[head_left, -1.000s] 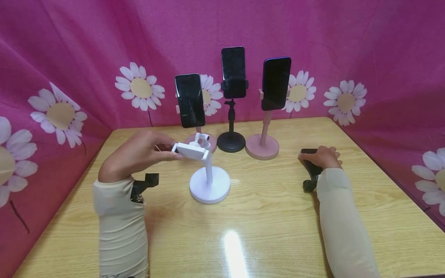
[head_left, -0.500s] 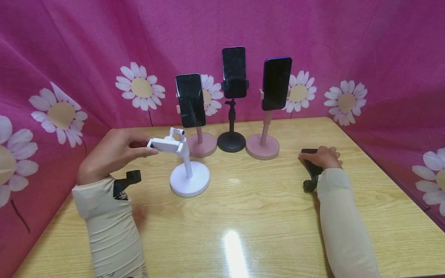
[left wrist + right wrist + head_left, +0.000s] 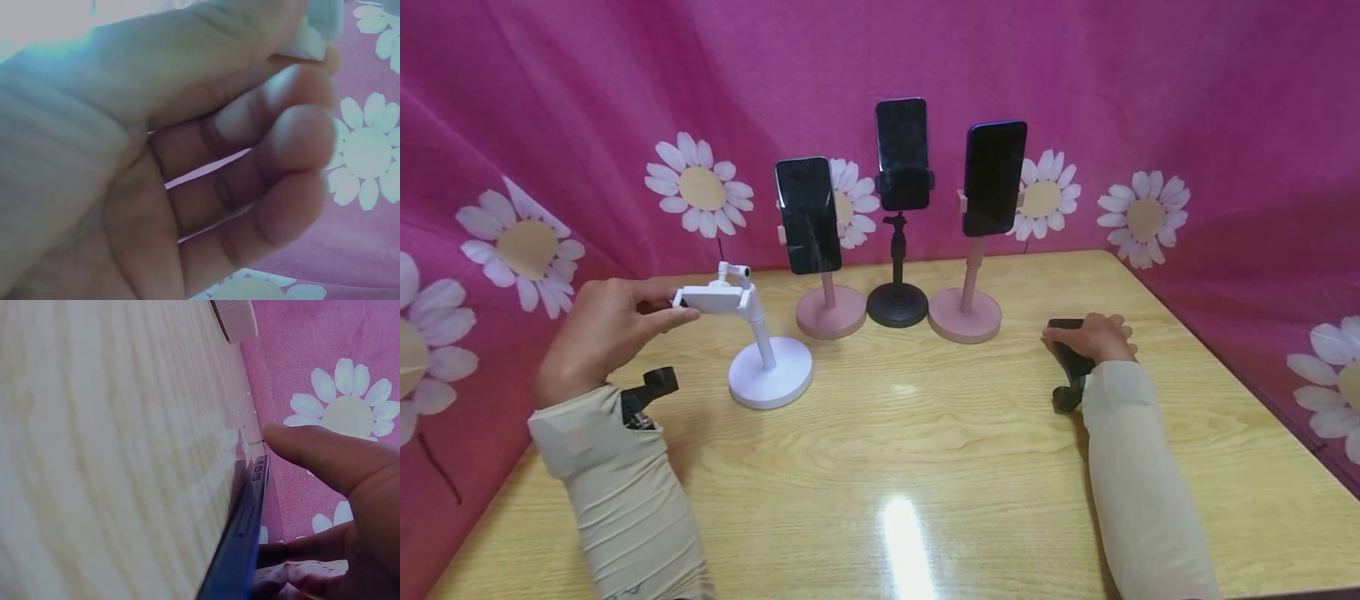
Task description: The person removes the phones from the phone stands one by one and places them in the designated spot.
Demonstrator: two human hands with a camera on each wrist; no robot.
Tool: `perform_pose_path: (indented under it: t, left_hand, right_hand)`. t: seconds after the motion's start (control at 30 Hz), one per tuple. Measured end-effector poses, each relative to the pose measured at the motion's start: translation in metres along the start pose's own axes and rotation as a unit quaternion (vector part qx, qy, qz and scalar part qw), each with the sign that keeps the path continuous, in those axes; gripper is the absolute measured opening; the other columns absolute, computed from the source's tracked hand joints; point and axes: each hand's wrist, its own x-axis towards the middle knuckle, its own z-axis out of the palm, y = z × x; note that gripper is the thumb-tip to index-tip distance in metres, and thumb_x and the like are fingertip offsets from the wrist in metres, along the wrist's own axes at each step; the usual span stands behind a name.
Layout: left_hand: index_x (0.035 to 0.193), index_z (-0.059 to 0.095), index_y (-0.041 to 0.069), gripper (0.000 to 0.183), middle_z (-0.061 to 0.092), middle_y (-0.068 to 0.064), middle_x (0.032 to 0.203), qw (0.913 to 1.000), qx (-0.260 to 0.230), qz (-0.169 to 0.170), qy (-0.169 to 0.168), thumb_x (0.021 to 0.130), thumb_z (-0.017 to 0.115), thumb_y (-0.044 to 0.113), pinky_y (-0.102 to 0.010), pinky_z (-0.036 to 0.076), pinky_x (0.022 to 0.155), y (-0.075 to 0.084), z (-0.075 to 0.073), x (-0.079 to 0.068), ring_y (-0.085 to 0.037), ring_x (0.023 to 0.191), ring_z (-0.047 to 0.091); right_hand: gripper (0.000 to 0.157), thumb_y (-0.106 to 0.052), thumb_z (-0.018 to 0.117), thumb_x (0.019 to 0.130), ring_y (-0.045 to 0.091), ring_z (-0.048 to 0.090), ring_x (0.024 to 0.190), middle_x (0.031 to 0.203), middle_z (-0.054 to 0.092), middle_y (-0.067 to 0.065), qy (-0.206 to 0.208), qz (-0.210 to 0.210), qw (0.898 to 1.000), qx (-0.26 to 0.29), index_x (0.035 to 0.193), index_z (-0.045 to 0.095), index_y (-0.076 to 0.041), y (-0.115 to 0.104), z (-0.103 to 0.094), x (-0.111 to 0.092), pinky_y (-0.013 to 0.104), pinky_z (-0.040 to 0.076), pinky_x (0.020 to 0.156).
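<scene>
My left hand (image 3: 602,333) pinches the end of the clamp on a white phone stand (image 3: 771,373), at the left of the table. In the left wrist view, a white piece of the clamp (image 3: 306,44) sits between thumb and index finger, while the other fingers bend loosely below. The stand's clamp holds no phone and faces up, nearly flat. Over at the right, my right hand (image 3: 1099,340) rests over a dark phone (image 3: 1067,354) lying on the table. The right wrist view has the thumb raised off the phone's edge (image 3: 240,528), with other fingers touching it.
Behind, three stands hold upright phones: a pink stand (image 3: 831,313), a black stand (image 3: 897,307) and another pink stand (image 3: 965,317). A pink curtain with daisies (image 3: 737,75) hangs round the wooden table (image 3: 880,450). Black wrist mounts (image 3: 647,392) are worn on both arms.
My left hand has shifted the white phone stand leftward and slightly back, so the left pink stand's base now shows fully. My right hand and the phone beneath it have stayed in place.
</scene>
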Motion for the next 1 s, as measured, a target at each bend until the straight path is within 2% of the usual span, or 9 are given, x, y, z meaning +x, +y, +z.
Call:
perform_pose_path:
  t: [0.17,0.37,0.57,0.73,0.87,1.0]
  left_hand:
    - [0.117,0.069,0.005,0.043,0.069,-0.011,0.085,0.9999,-0.007,0.007,0.010,0.084,0.075,0.033,-0.028,0.041,0.051,-0.005,0.001,0.001,-0.024,0.069,0.053]
    - [0.116,0.069,0.002,0.044,0.068,-0.012,0.084,0.9996,-0.002,-0.018,0.023,0.085,0.075,0.032,-0.028,0.041,0.052,-0.012,0.001,-0.001,-0.025,0.070,0.053]
    - [0.115,0.068,-0.001,0.042,0.069,-0.021,0.091,0.9963,0.016,-0.028,0.080,0.084,0.076,0.026,-0.028,0.037,0.052,-0.028,0.003,-0.002,-0.027,0.071,0.052]
    - [0.114,0.068,-0.003,0.041,0.067,-0.023,0.091,0.9936,0.004,-0.044,0.103,0.085,0.075,0.026,-0.028,0.036,0.052,-0.036,0.012,0.008,-0.029,0.073,0.050]
    - [0.120,0.065,-0.002,0.045,0.066,-0.024,0.093,0.9911,-0.013,-0.064,0.116,0.087,0.072,0.027,-0.026,0.037,0.053,-0.040,0.018,0.016,-0.030,0.076,0.049]
    - [0.122,0.064,0.000,0.044,0.066,-0.023,0.092,0.9861,-0.019,-0.059,0.154,0.087,0.071,0.027,-0.022,0.035,0.053,-0.046,0.027,0.024,-0.028,0.074,0.050]
  right_hand:
    - [0.092,-0.060,0.063,0.082,0.049,0.028,0.106,0.116,0.027,0.034,0.001,-0.003,1.000,-0.006,0.131,0.036,0.013,-0.001,0.001,-0.002,0.060,0.035,0.082]
    - [0.090,-0.059,0.063,0.082,0.049,0.028,0.106,0.116,0.027,0.034,0.003,-0.003,1.000,-0.004,0.130,0.037,0.013,-0.001,0.001,-0.002,0.060,0.034,0.082]
    - [0.090,-0.059,0.063,0.082,0.049,0.029,0.105,0.116,0.027,0.033,0.004,0.000,1.000,-0.003,0.131,0.036,0.011,-0.003,-0.001,-0.001,0.059,0.036,0.080]
    - [0.091,-0.059,0.063,0.082,0.049,0.029,0.104,0.117,0.026,0.034,0.001,0.006,1.000,-0.003,0.132,0.035,0.011,-0.004,-0.002,-0.002,0.060,0.038,0.081]
    - [0.092,-0.060,0.063,0.082,0.050,0.030,0.104,0.118,0.025,0.034,-0.001,0.011,1.000,0.002,0.134,0.034,0.011,-0.003,-0.002,-0.003,0.061,0.039,0.081]
    - [0.093,-0.059,0.064,0.081,0.051,0.030,0.104,0.119,0.025,0.034,-0.001,0.011,1.000,0.005,0.134,0.034,0.010,-0.003,-0.001,-0.003,0.061,0.039,0.080]
